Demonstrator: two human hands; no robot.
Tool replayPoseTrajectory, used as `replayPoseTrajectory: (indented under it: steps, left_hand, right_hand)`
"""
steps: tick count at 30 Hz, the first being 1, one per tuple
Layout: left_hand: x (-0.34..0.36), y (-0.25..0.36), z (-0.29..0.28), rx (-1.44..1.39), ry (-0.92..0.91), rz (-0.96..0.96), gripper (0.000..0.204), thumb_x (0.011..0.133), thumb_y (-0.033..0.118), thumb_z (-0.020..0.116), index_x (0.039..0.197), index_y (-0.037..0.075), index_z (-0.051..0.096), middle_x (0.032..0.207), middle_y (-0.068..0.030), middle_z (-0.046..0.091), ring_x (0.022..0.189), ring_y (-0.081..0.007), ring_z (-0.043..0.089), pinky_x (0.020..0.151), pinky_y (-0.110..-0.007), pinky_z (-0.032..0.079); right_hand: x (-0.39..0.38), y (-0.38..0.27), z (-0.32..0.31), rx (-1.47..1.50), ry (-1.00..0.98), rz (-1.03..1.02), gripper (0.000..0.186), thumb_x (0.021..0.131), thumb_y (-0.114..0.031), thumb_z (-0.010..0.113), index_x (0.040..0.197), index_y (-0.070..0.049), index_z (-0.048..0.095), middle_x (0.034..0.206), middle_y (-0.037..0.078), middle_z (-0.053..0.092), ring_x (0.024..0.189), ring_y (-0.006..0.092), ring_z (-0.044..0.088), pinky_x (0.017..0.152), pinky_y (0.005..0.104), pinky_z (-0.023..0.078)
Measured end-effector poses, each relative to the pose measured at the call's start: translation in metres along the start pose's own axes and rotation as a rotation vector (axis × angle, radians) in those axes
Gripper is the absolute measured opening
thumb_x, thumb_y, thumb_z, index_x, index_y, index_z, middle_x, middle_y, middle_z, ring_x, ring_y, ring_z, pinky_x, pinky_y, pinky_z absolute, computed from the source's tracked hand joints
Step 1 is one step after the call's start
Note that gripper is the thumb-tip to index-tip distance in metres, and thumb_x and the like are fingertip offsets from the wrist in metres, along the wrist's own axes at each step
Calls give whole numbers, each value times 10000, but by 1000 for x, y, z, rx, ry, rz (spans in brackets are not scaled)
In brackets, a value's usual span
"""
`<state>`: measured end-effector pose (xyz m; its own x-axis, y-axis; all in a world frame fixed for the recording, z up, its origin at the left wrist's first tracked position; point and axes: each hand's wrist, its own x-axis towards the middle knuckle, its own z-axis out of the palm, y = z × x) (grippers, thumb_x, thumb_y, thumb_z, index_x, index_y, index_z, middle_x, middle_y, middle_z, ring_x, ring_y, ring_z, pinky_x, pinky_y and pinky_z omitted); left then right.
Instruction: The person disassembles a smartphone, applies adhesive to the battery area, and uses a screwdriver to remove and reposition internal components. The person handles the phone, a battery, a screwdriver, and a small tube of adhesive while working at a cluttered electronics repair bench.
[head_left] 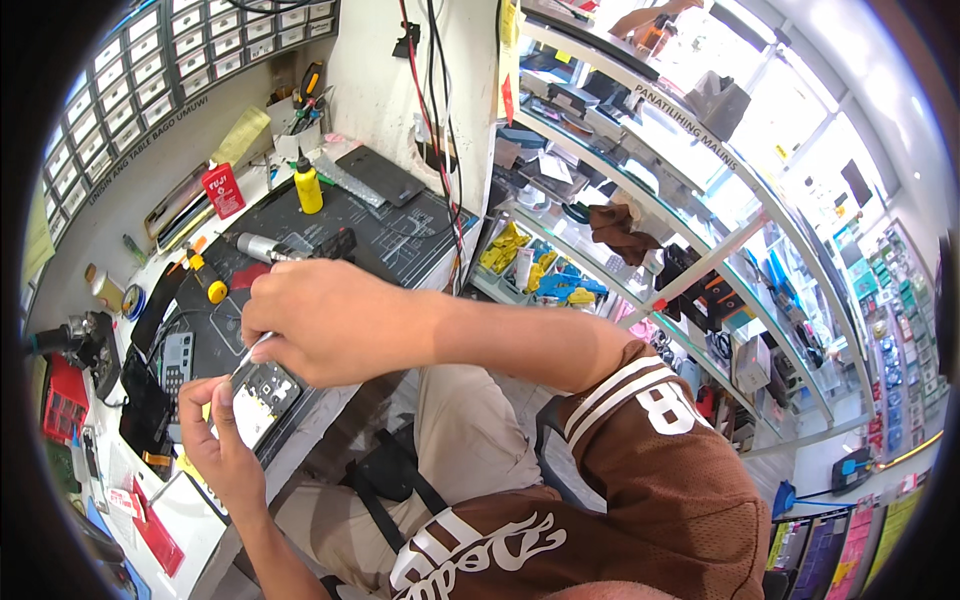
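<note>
My right hand [325, 318] is closed around a thin silvery stick-like tool [252, 354], possibly tweezers, which slants down toward my left hand. Thumb and forefinger of my left hand [228, 445] come together at the tool's lower end. Whether they pinch its tip or a tiny piece is too small to tell. Just beyond and below the fingers lies an opened device with a dark circuit board [272, 386], partly hidden by both hands. A grey keypad phone [178, 357] rests to the left of them on the dark work mat [385, 232].
A yellow bottle [308, 190], a red can [223, 190] and a silver-and-black power tool [265, 247] stand or lie at the back. Small drawers [150, 65] line the wall. Hanging cables [440, 110] drop by the bench's right end. Glass shelves [690, 230] are at right.
</note>
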<state>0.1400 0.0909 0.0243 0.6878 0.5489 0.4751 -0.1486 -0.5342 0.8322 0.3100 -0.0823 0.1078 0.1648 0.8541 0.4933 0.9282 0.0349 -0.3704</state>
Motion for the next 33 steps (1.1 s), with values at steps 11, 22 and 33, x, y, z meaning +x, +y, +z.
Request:
replayPoseTrajectory:
  steps: [11, 22, 33]
  left_hand:
    - [19, -12, 2, 497, -263, 370, 144, 935, 241, 783, 987, 107, 791, 961, -13, 738, 1099, -249, 615, 1037, -413, 395]
    - [4, -38, 4, 414, -414, 176, 279, 978, 133, 586, 1158, 134, 800, 1063, -21, 697, 1213, -269, 523, 1118, -409, 361]
    - [4, -34, 1, 492, -392, 226, 195, 1013, 146, 638, 1153, 65, 748, 1159, -41, 700, 1252, -280, 516, 1101, -402, 405]
  right_hand:
    - [41, -20, -12, -549, -320, -353, 176, 766, -121, 754, 853, 32, 767, 897, 194, 744, 873, 349, 735, 786, 431, 610]
    - [63, 6, 25, -526, -466, -518, 156, 750, -138, 750, 784, 12, 778, 785, 208, 740, 773, 359, 745, 718, 433, 606]
    - [65, -12, 19, -574, -597, -352, 132, 758, -71, 727, 794, 51, 763, 806, 223, 735, 784, 354, 734, 714, 419, 600]
